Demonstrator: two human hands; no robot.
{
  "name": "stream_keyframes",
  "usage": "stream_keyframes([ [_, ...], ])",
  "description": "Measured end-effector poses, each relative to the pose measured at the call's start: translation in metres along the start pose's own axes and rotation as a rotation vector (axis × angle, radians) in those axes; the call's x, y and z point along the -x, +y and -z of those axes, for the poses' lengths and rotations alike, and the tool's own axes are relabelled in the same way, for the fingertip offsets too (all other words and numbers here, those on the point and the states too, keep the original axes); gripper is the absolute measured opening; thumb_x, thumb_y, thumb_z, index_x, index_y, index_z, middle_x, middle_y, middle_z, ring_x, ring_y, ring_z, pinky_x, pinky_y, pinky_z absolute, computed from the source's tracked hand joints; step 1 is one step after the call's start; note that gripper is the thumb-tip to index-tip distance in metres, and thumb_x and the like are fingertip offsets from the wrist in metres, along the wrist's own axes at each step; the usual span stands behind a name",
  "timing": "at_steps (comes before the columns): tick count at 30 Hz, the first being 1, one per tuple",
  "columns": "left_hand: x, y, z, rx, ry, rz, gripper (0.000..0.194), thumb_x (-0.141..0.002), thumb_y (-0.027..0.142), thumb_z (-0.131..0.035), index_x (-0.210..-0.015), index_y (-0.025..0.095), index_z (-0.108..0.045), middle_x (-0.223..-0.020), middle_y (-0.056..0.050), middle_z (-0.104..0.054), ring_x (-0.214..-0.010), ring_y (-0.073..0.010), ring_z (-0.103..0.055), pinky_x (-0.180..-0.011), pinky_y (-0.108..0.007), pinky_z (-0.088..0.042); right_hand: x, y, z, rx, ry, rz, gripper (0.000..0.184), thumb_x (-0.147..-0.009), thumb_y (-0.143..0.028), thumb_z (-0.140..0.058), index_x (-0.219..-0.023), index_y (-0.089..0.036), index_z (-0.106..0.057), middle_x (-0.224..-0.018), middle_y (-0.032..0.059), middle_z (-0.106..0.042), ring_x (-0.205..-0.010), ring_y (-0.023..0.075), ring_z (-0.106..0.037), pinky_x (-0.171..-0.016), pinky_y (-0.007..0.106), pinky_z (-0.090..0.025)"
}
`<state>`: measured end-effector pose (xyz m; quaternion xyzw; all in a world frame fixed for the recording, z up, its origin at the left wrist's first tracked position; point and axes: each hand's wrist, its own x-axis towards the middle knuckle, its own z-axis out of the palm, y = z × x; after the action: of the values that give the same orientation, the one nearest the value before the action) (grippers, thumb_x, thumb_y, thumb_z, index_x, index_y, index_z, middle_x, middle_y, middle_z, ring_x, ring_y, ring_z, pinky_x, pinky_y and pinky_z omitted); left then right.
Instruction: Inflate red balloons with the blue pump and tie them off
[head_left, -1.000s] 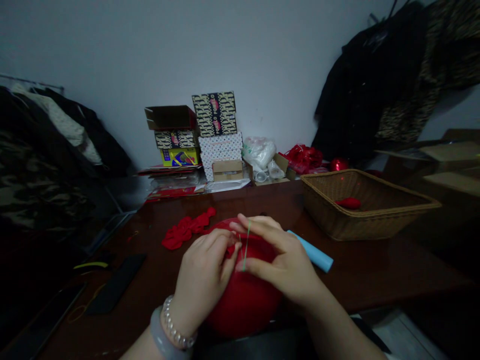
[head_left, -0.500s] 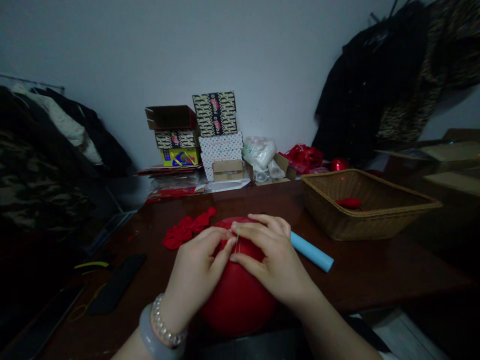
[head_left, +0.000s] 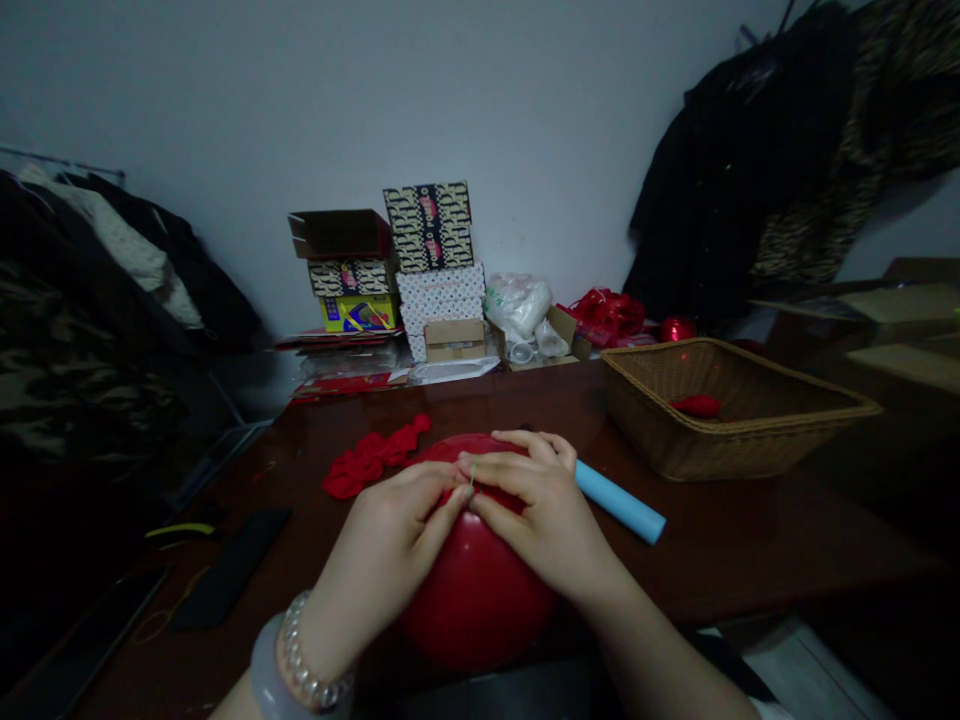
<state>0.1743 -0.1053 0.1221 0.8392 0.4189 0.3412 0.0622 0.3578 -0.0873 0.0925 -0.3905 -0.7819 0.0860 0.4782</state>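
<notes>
A round, inflated red balloon [head_left: 480, 600] sits at the table's front edge beneath both hands. My left hand [head_left: 394, 530], with a beaded bracelet and a pale bangle at its wrist, pinches at the top of the balloon, where its neck appears to be; the neck itself is hidden by fingers. My right hand [head_left: 544, 510] holds a thin green rubber band [head_left: 472, 478] between thumb and index finger at the same spot. The fingertips of both hands meet there. Left of the balloon lies a bunch of flat red balloons [head_left: 375, 458]. A light blue tube [head_left: 621, 503] rests just beyond my right hand.
A wicker basket [head_left: 739, 440] with a red item inside stands at the right. On the left lie a dark flat object [head_left: 231, 570], a yellow-handled tool [head_left: 180, 529] and a phone-like slab [head_left: 105, 640]. Stacked boxes [head_left: 441, 300] and plastic bags [head_left: 517, 305] line the back.
The green rubber band was stretched between my right thumb and index finger; those fingers have closed together and the loop looks narrower. The balloon has stayed in place.
</notes>
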Motion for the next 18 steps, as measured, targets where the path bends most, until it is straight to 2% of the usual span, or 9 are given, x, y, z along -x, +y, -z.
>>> stream_keyframes([
  [3, 0.000, 0.002, 0.002, -0.015, 0.007, -0.016, 0.019, -0.093, 0.024, -0.052, -0.099, 0.020, -0.070, -0.103, -0.005, -0.071, -0.094, -0.0155, -0.066, -0.087, -0.026, -0.052, 0.002, -0.004, -0.003, 0.055, 0.037, 0.029, 0.026, -0.084, -0.022, -0.068, -0.107, -0.036, -0.068, -0.108, -0.0044, -0.074, -0.118, 0.0263, -0.052, -0.104, 0.054, -0.020],
  [8, -0.001, 0.006, 0.001, -0.070, 0.143, -0.016, 0.017, -0.092, 0.023, -0.053, -0.092, 0.019, -0.070, -0.093, -0.004, -0.072, -0.085, -0.0144, -0.067, -0.081, -0.024, -0.053, 0.006, -0.015, -0.011, 0.137, 0.213, 0.156, 0.019, -0.090, -0.020, -0.059, -0.100, -0.032, -0.069, -0.099, -0.0049, -0.076, -0.112, 0.0245, -0.057, -0.107, 0.052, -0.014],
  [11, 0.003, 0.007, 0.000, -0.115, 0.180, -0.042, 0.018, -0.093, 0.024, -0.052, -0.090, 0.018, -0.068, -0.091, -0.005, -0.071, -0.082, -0.0145, -0.067, -0.078, -0.025, -0.053, 0.008, -0.016, -0.015, 0.157, 0.284, 0.203, 0.014, -0.090, -0.022, -0.059, -0.095, -0.031, -0.069, -0.095, -0.0059, -0.076, -0.109, 0.0239, -0.060, -0.108, 0.051, -0.013],
  [15, 0.009, 0.005, -0.002, -0.240, 0.186, -0.101, 0.017, -0.093, 0.023, -0.050, -0.092, 0.018, -0.066, -0.097, -0.006, -0.068, -0.085, -0.0152, -0.065, -0.079, -0.026, -0.053, 0.007, -0.016, -0.015, 0.127, 0.251, 0.176, 0.012, -0.088, -0.020, -0.060, -0.089, -0.029, -0.067, -0.094, -0.0062, -0.076, -0.110, 0.0237, -0.060, -0.108, 0.050, -0.013],
  [18, 0.009, 0.003, -0.003, -0.277, 0.182, -0.083, 0.015, -0.093, 0.024, -0.051, -0.090, 0.018, -0.064, -0.101, -0.006, -0.065, -0.088, -0.0156, -0.064, -0.079, -0.027, -0.052, 0.005, -0.016, -0.013, 0.071, 0.181, 0.100, 0.011, -0.085, -0.019, -0.061, -0.087, -0.029, -0.066, -0.097, -0.0058, -0.075, -0.113, 0.0235, -0.057, -0.108, 0.050, -0.015],
])
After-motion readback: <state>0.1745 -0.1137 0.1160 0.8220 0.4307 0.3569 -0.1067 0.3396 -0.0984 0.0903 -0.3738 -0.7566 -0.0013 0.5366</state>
